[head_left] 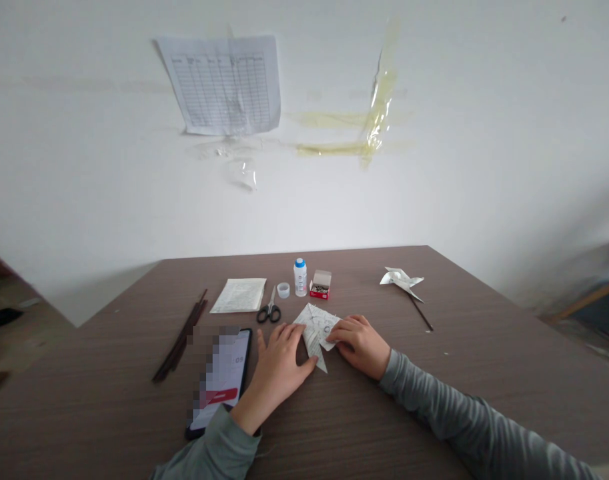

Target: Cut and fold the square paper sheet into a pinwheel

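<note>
A printed paper (315, 328), cut and partly folded into pointed flaps, lies on the table between my hands. My left hand (280, 363) has its fingers spread, with fingertips and thumb touching the paper's left side. On the right side, the fingers of my right hand (361, 341) are bent together and grip the paper's edge. Just beyond the paper stand a white bottle with a blue cap (301, 279) and an open red box of small metal pieces (320, 287). Black-handled scissors (269, 312) rest behind my left hand, near a small white cap (283, 290).
A phone (221, 380) lies left of my left hand, with dark sticks (181, 337) farther left. A paper stack (239, 295) sits behind the phone. At the back right lies a paper pinwheel (401, 281) on a stick. A taped sheet (224, 83) hangs on the wall.
</note>
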The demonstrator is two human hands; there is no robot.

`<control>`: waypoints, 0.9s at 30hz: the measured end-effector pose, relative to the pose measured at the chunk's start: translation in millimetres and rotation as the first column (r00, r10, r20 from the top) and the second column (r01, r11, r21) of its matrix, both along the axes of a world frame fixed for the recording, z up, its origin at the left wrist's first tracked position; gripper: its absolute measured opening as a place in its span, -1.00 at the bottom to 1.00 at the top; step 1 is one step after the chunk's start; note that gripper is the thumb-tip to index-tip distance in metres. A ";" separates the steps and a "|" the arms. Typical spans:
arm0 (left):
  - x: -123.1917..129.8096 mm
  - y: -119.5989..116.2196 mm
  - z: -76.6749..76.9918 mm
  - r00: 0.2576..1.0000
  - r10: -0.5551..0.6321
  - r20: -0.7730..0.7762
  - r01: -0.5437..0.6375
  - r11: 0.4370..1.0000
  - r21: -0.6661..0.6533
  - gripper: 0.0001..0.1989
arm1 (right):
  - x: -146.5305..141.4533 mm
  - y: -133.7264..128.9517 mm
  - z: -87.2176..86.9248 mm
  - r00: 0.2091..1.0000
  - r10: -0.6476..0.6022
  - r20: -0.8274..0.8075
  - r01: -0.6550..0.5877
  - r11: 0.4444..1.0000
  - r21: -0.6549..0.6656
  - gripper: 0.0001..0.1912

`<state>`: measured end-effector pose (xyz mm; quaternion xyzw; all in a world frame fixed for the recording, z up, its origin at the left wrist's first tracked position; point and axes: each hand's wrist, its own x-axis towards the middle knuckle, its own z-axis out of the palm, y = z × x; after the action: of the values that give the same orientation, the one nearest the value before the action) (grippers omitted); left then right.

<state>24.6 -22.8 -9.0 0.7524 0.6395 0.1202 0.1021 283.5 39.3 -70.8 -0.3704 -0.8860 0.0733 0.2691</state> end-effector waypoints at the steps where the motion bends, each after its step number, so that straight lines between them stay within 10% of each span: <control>1: 0.2 0.0 0.6 1.000 0.005 -0.004 -0.005 1.000 -0.004 -0.37 | 0.8 0.9 -0.4 1.000 0.007 -0.009 -0.007 1.000 -0.012 -0.59; 27: 6.5 -6.2 14.8 0.999 -0.001 -0.043 -0.001 0.999 -0.048 -0.32 | -10.8 -6.6 -3.3 0.989 -0.146 -0.024 0.144 0.988 -0.063 -0.80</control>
<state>31.1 -29.0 5.8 0.7522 0.6442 0.0886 0.1064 272.7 32.7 -74.2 -0.4409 -0.8501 0.0857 0.2749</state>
